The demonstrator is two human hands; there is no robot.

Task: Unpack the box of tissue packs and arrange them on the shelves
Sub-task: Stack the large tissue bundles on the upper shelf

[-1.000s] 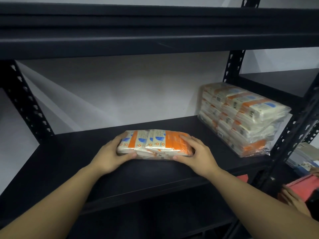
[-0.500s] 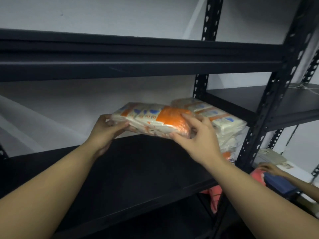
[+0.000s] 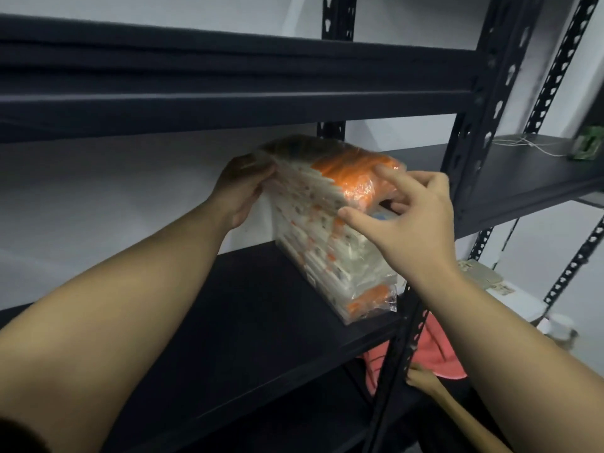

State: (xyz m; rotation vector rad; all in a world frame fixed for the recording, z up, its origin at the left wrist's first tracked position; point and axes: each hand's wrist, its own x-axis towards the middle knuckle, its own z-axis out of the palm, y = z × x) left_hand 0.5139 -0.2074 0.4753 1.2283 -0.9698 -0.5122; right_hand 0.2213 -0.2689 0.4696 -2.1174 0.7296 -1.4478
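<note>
Tissue pack (image 3: 343,171), orange and white, sits atop one stack of packs (image 3: 330,256) at the right end of the black shelf (image 3: 228,322). Left hand (image 3: 240,188) grips its far-left end; right hand (image 3: 405,223) rests spread fingers on its near-right corner. Shelf space left of the stack lies open; an upright post (image 3: 457,178) bounds the right.

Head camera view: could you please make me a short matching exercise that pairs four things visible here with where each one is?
Things:
1. left hand
2. right hand
3. stack of tissue packs
4. pink cloth

Places:
A. low, behind the shelf post
B. right end of the dark shelf
C. far end of the top pack
D. near, orange end of the top pack

Pairs: 1-C, 2-D, 3-B, 4-A
</note>
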